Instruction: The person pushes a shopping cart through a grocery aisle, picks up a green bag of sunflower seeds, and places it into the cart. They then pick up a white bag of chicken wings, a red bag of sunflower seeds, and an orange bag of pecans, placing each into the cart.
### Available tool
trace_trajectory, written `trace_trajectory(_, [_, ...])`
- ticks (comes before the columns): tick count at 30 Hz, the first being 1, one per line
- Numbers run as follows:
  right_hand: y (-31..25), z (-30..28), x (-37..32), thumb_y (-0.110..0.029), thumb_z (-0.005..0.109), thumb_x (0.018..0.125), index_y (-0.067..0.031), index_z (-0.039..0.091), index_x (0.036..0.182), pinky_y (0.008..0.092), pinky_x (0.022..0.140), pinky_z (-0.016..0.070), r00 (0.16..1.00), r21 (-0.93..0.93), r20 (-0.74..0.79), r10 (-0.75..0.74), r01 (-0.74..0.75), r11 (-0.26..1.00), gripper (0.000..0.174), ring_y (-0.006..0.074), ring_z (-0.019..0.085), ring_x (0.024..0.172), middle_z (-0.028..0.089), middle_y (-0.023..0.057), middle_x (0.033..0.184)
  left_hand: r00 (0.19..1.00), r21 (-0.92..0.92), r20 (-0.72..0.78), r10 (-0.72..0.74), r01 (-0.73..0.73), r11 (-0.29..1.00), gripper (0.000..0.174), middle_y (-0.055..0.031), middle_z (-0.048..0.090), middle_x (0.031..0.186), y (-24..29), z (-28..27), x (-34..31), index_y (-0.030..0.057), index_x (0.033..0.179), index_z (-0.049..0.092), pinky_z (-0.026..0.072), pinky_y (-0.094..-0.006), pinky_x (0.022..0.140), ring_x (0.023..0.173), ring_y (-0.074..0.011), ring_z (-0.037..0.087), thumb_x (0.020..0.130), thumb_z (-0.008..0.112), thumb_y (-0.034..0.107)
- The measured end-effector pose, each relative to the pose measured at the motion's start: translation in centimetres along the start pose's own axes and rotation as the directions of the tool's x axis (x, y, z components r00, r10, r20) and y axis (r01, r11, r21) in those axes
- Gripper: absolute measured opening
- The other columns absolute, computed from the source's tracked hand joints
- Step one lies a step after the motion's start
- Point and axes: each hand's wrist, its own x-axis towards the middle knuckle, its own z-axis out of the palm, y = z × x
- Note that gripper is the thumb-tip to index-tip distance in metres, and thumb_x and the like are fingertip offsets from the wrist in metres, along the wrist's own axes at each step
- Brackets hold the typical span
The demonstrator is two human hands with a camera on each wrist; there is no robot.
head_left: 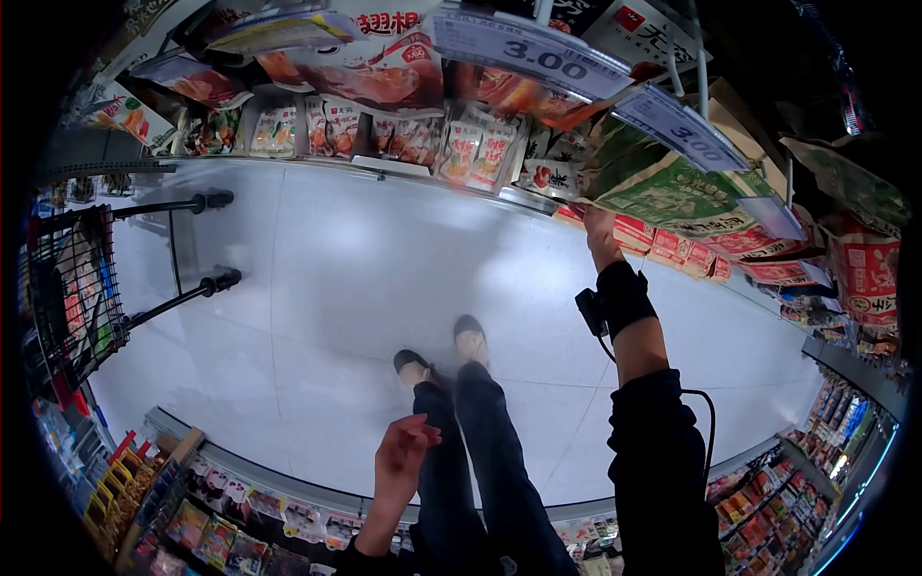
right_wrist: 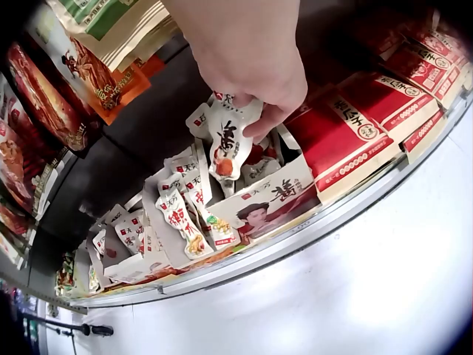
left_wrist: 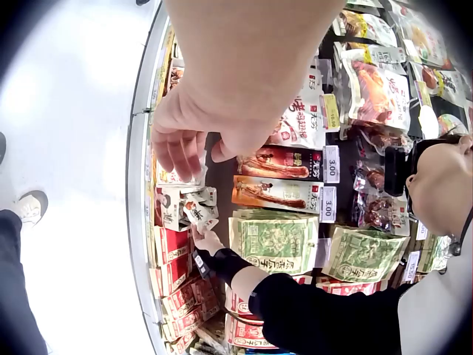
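In the right wrist view, my right hand [right_wrist: 247, 63] pinches the top of a small white snack pouch [right_wrist: 229, 140] with black lettering and a reddish food picture. That pouch is held upright over an open display box [right_wrist: 277, 203] with more pouches in it. From the head view, the right hand [head_left: 600, 230] reaches in at the lower shelf's edge, under green hanging bags [head_left: 672, 197]. My left hand [head_left: 401, 456] hangs over the legs, fingers loosely curled with nothing in them; the left wrist view shows this hand [left_wrist: 203, 122] too.
Red-and-cream packets [right_wrist: 351, 140] lie right of the box, and other pouch boxes [right_wrist: 166, 222] line the shelf to its left. Price tags [head_left: 533, 53] jut out above. A wire cart [head_left: 91, 298] stands at the left of the aisle floor [head_left: 336, 278]. Another stocked shelf [head_left: 230, 528] runs behind.
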Motion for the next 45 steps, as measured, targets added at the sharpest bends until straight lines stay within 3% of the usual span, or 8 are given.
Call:
trace_trajectory(3, [3.1, -1.9, 3.3, -0.001, 0.044, 0.085, -0.0054, 0.04, 0.113, 0.0423, 0.076, 0.0512, 0.936, -0.349, 0.124, -0.331, 0.353, 0.868, 0.028, 0.0275, 0.054, 0.089, 0.047, 0.0111, 0.111, 1.0, 0.021, -0.002, -0.027, 0.027, 0.999, 0.024, -0.0114, 0.058, 0.09, -0.2, 0.0, 0.2, -0.0013, 0.109, 0.046, 0.0448, -0.0282, 0.08, 0.083, -0.0168, 0.057, 0.088, 0.049, 0.01])
trace_trajectory(5, [7.3, -5.0, 8.4, -0.006, 0.044, 0.086, -0.0062, 0.04, 0.114, 0.0451, 0.08, 0.0492, 0.77, -0.527, 0.265, -0.58, 0.62, 0.582, 0.028, 0.0277, 0.05, 0.095, 0.045, 0.0105, 0.114, 0.999, 0.025, -0.001, -0.041, 0.041, 0.999, 0.024, -0.0112, 0.058, 0.09, -0.4, 0.0, 0.2, -0.0008, 0.109, 0.046, 0.0447, -0.028, 0.08, 0.083, -0.0168, 0.057, 0.088, 0.049, 0.011])
trace_trajectory(7, [7.4, -5.0, 8.7, -0.01, 0.044, 0.087, -0.0064, 0.04, 0.115, 0.0463, 0.083, 0.0478, 0.698, -0.547, 0.339, -0.632, 0.692, 0.471, 0.029, 0.0279, 0.049, 0.098, 0.045, 0.0105, 0.114, 0.999, 0.024, 0.002, -0.043, 0.043, 0.999, 0.024, -0.0111, 0.058, 0.09, -0.5, 0.1, 0.3, -0.0006, 0.109, 0.046, 0.0447, -0.0278, 0.079, 0.083, -0.0168, 0.057, 0.088, 0.05, 0.012])
trace_trajectory(15, [1.5, 0.5, 0.7, -0.008, 0.051, 0.082, -0.005, 0.041, 0.112, 0.0412, 0.082, 0.0497, 1.0, -0.028, -0.024, -0.021, 0.02, 0.999, 0.032, 0.0286, 0.055, 0.091, 0.05, 0.0126, 0.103, 1.0, 0.025, 0.001, -0.015, 0.015, 1.0, 0.023, -0.0107, 0.058, 0.088, -0.2, 0.5, 0.3, -0.0024, 0.108, 0.047, 0.046, -0.0322, 0.079, 0.083, -0.0177, 0.057, 0.088, 0.048, 0.009])
trace_trajectory(23, [-1.1, 2.8, -9.6, -0.011, 0.047, 0.085, -0.0091, 0.04, 0.114, 0.037, 0.069, 0.0522, 0.977, -0.092, -0.094, 0.189, -0.197, 0.976, 0.03, 0.0271, 0.057, 0.087, 0.049, 0.0108, 0.106, 1.0, 0.032, 0.019, -0.01, 0.01, 0.999, 0.025, -0.0106, 0.058, 0.091, 2.1, 0.9, -1.4, -0.0007, 0.11, 0.046, 0.0436, -0.027, 0.08, 0.084, -0.0158, 0.056, 0.088, 0.05, 0.011])
trace_trajectory(29, [-1.6, 4.6, -22.8, -0.024, 0.044, 0.087, -0.0051, 0.035, 0.119, 0.0412, 0.086, 0.0437, 0.909, -0.149, 0.181, 0.376, -0.352, 0.924, 0.039, 0.0315, 0.052, 0.103, 0.044, 0.0168, 0.119, 0.993, 0.065, 0.068, 0.094, -0.098, 0.993, 0.024, -0.0078, 0.057, 0.087, 5.6, 2.3, -3.7, -0.0021, 0.109, 0.047, 0.046, -0.032, 0.08, 0.085, -0.0156, 0.056, 0.088, 0.047, 0.009])
trace_trajectory(34, [-3.5, 6.4, -32.2, -0.027, 0.048, 0.086, -0.0063, 0.04, 0.115, 0.0379, 0.081, 0.0453, 0.841, 0.067, 0.32, 0.437, -0.48, 0.875, 0.037, 0.0276, 0.056, 0.096, 0.051, 0.0144, 0.111, 0.977, 0.093, 0.128, 0.173, -0.186, 0.978, 0.023, -0.0079, 0.057, 0.088, 9.6, 3.5, -6.7, -0.0018, 0.11, 0.046, 0.0457, -0.0318, 0.081, 0.087, -0.0164, 0.056, 0.088, 0.046, 0.005])
trace_trajectory(45, [-15.0, 10.5, -43.9, -0.022, 0.049, 0.084, -0.0037, 0.046, 0.105, 0.0359, 0.08, 0.0467, 0.745, 0.016, 0.382, 0.547, -0.597, 0.802, 0.028, 0.0291, 0.058, 0.09, 0.054, 0.0152, 0.105, 0.931, 0.232, 0.219, 0.292, -0.341, 0.911, 0.024, -0.0067, 0.058, 0.091, 17.7, 5.0, -17.1, 0.0009, 0.111, 0.044, 0.0433, -0.0255, 0.08, 0.087, -0.0125, 0.056, 0.088, 0.047, 0.005])
